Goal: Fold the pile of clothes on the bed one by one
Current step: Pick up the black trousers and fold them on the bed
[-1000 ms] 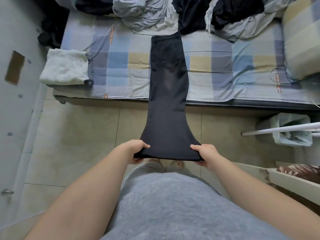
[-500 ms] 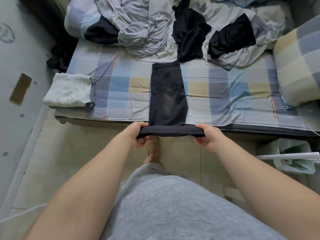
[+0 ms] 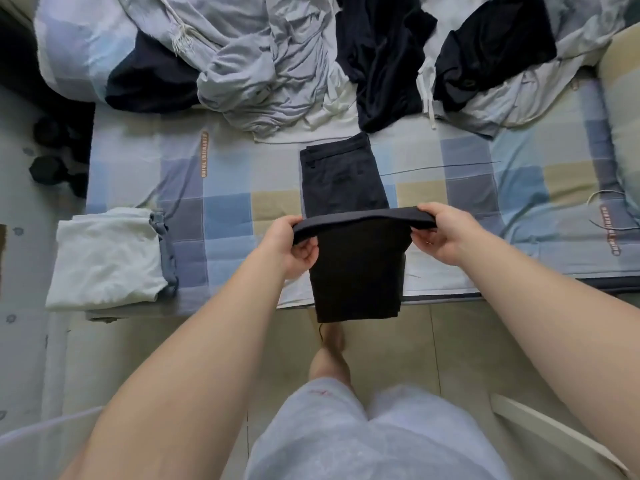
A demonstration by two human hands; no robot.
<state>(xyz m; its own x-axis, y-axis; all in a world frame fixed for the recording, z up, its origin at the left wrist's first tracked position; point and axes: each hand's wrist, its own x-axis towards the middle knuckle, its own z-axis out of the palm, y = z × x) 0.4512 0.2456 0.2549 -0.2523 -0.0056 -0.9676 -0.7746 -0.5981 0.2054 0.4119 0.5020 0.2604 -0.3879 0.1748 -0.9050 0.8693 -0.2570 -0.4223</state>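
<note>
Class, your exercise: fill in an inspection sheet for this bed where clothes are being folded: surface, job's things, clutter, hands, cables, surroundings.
Surface: bed with a checked sheet.
Job's things: black trousers, waist end flat on the bed, hem end lifted; unfolded pile along the far side; folded white garment at the near left corner.
Clutter: pillow at the right end.
Hands: left hand and right hand each grip the trouser hem.
Cables: thin cable looped on the sheet near the pillow.
Surroundings: tiled floor; dark objects left of the bed, unidentifiable.
</note>
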